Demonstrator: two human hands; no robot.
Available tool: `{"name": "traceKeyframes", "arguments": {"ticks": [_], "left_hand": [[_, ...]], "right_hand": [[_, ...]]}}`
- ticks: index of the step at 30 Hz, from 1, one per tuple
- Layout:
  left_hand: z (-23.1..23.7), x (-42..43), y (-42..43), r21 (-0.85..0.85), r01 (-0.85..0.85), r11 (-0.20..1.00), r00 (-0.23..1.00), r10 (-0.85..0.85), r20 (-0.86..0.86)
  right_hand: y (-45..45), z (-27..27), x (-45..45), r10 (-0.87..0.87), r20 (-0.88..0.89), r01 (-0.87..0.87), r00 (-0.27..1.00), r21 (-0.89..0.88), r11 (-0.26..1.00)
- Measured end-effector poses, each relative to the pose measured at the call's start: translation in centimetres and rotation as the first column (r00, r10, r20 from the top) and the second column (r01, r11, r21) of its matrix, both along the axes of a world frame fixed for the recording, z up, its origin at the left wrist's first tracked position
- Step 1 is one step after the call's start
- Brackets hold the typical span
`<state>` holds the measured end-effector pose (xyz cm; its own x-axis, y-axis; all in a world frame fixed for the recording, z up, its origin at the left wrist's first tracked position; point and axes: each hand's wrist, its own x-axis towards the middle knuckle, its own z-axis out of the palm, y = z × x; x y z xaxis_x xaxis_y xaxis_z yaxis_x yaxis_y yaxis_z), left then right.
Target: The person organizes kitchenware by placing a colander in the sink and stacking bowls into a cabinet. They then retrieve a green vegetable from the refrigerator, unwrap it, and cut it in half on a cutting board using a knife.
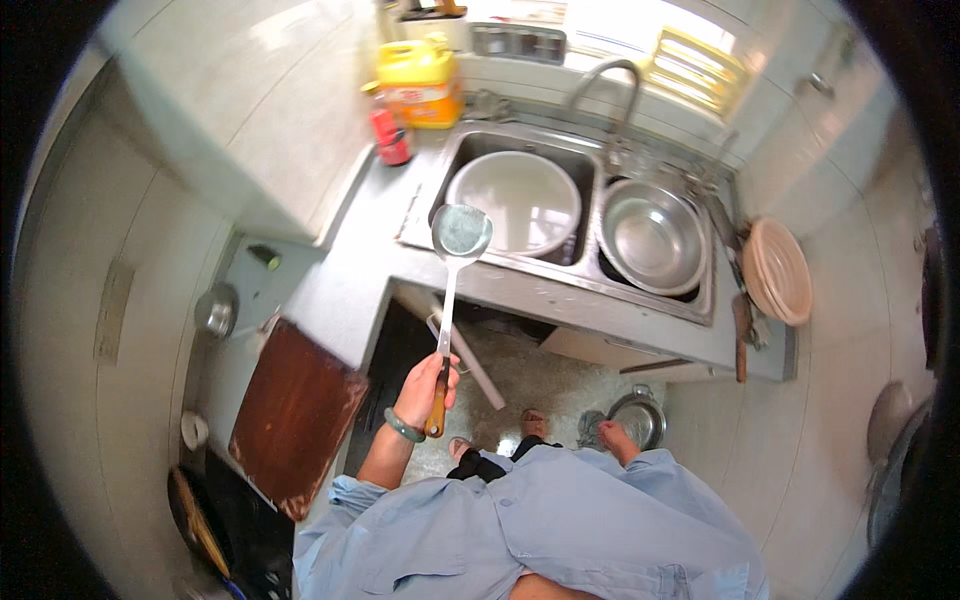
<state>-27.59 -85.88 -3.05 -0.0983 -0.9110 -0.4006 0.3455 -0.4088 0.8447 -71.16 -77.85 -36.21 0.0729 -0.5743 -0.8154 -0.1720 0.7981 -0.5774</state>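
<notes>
My left hand (421,391), with a green bangle at its wrist, grips the wood-and-black handle of a metal wok spatula (448,304). The spatula points away from me, and its wide blade appears in front of the sink's left rim. Low at my right side, my right hand (616,439) has its fingers closed on a grey-green cloth (591,429). Beyond the spatula, a large pale basin (510,196) of cloudy water sits in the left bowl of the steel double sink (592,279). A stainless steel basin (654,234) rests in the right bowl.
A brown wooden chopping board (296,416) lies on the left counter, with a wok (196,517) nearer me. A curved faucet (622,105) rises behind the sink. A yellow jug (420,86) and red bottle (390,139) stand back left; stacked pink basins (778,271) lean at right.
</notes>
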Motion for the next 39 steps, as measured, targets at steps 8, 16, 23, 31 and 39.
{"name": "traceKeyframes", "arguments": {"ticks": [8, 16, 23, 31, 39], "left_hand": [[-0.2, -15.4, -14.4, 0.052, 0.435, 0.899, 0.898, -0.429, -0.096], [-6.6, -26.1, -24.9, 0.429, 0.47, 0.771, 0.881, -0.38, -0.282], [-7.3, -29.5, -27.8, 0.534, 0.517, 0.668, 0.825, -0.224, -0.518], [-10.1, -30.5, -26.4, 0.128, 0.694, 0.708, 0.405, -0.531, 0.745], [-4.6, -25.5, -21.3, -0.039, 0.643, 0.765, 0.148, -0.074, 0.986]], "right_hand": [[6.9, 0.1, -5.7, -0.114, -0.201, 0.171, 0.973, 0.296, 0.94], [7.9, 3.5, -4.7, -0.408, -0.101, 0.42, 0.907, 0.211, 0.883], [9.7, 0.7, -5.9, -0.496, -0.142, 0.516, 0.856, 0.211, 0.83], [8.6, 0.1, -8.3, -0.476, -0.08, 0.482, 0.876, 0.191, 0.855], [5.6, -0.3, -9.2, -0.311, 0.034, 0.303, 0.95, 0.142, 0.942]]}}
